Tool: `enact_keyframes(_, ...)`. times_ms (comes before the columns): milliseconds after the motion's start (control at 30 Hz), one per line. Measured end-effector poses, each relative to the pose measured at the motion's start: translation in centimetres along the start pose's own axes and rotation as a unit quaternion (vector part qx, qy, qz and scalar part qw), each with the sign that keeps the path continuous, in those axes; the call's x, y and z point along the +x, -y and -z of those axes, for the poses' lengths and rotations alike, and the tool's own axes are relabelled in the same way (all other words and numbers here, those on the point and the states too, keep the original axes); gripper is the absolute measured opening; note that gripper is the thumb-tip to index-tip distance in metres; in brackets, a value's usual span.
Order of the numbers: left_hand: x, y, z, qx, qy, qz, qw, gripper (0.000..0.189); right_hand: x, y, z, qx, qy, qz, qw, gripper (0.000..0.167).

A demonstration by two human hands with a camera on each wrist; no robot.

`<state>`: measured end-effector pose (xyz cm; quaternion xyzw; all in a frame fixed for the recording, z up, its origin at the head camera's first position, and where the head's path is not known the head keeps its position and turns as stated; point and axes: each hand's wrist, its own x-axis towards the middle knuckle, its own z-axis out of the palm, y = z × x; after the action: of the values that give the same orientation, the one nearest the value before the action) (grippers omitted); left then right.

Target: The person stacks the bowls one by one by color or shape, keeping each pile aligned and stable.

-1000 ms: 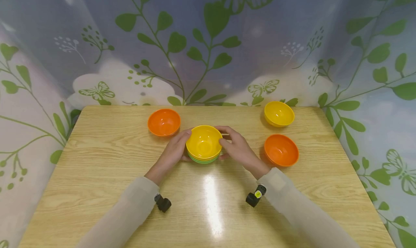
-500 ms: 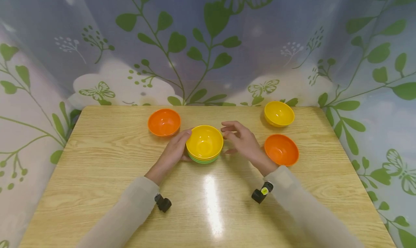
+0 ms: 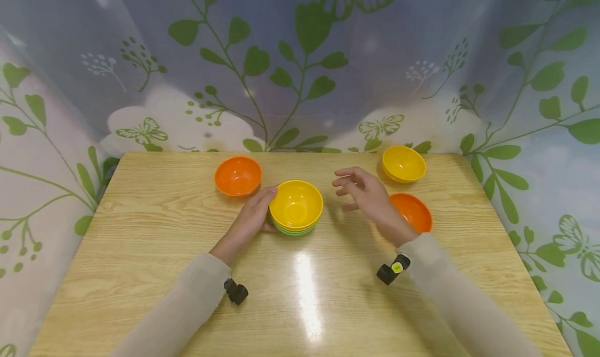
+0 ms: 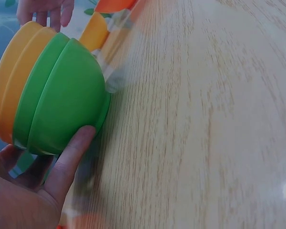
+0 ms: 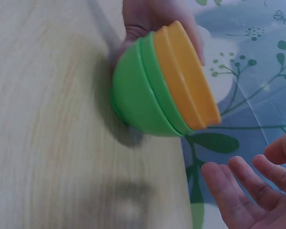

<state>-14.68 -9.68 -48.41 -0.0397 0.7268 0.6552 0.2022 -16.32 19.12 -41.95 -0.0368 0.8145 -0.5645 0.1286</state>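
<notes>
At the middle of the table stands a stack of nested bowls [image 3: 296,205], yellow ones on top of green ones. My left hand [image 3: 251,211] grips the stack from its left side, thumb at the yellow rim. In the left wrist view a finger lies low along the outermost green bowl [image 4: 69,95]. Off to the right of the stack, my right hand [image 3: 367,196] is in the air with its fingers loosely bent and holding nothing. It partly covers an orange bowl [image 3: 414,212] in the head view. The right wrist view shows its fingers apart from the stack [image 5: 152,86].
Another orange bowl [image 3: 238,177] sits behind my left hand. A single yellow bowl [image 3: 404,164] stands at the back right of the wooden table [image 3: 154,232]. Behind the table's far edge hangs a leaf-patterned curtain [image 3: 281,76].
My right hand has let go of the stack and moved right and slightly back, toward the orange bowl. The left hand and the stack have stayed in place.
</notes>
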Motion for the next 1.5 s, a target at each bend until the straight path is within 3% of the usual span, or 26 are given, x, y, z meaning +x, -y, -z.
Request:
enact_keyframes(167, 0.0, 0.1, 0.0, 0.000, 0.000, 0.002, 1.0000, 0.061, 0.2, 0.4, 1.6, -0.003, -0.006, 0.008, 1.0000, 0.040)
enact_keyframes(533, 0.2, 0.1, 0.1, 0.001, -0.002, 0.006, 1.0000, 0.061, -0.2, 1.1, 4.7, -0.014, -0.011, -0.027, 0.9995, 0.042)
enact_keyframes(1500, 0.3, 0.1, 0.2, 0.006, -0.003, 0.004, 1.0000, 0.061, 0.8, -1.4, 9.4, -0.069, -0.079, -0.051, 0.9932, 0.050)
